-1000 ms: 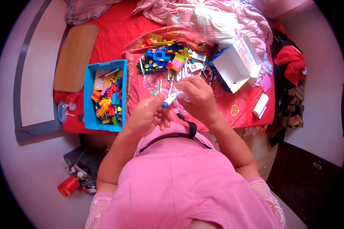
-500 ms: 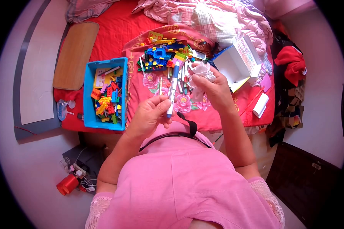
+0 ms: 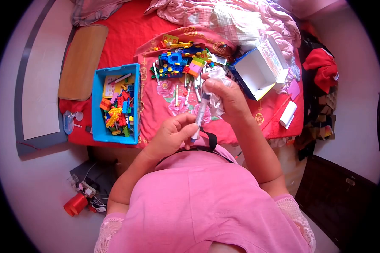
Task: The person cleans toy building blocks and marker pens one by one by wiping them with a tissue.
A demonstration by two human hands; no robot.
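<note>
A white marker (image 3: 202,113) with dark blue ends slants between my hands. My left hand (image 3: 173,133) is closed on its lower end, thumb and fingers pinching it. Closed around a crumpled white tissue (image 3: 217,103), my right hand (image 3: 228,96) presses it at the marker's upper end. That end is partly hidden by the thumb and tissue. Beyond the hands lies a pile of blue, yellow and green toy bricks (image 3: 175,59), with several loose markers (image 3: 186,92) on the flowered red cloth (image 3: 164,111).
At left stands a blue bin (image 3: 95,105) of toy bricks. An open white box (image 3: 253,76) lies at right, near a white roll (image 3: 288,114). A wooden board (image 3: 82,63) rests at the far left, and a rumpled pink quilt (image 3: 278,25) covers the back.
My right hand has come left and brought the tissue onto the marker's upper end. The marker has tilted to the right and sits slightly lower, still in my left hand.
</note>
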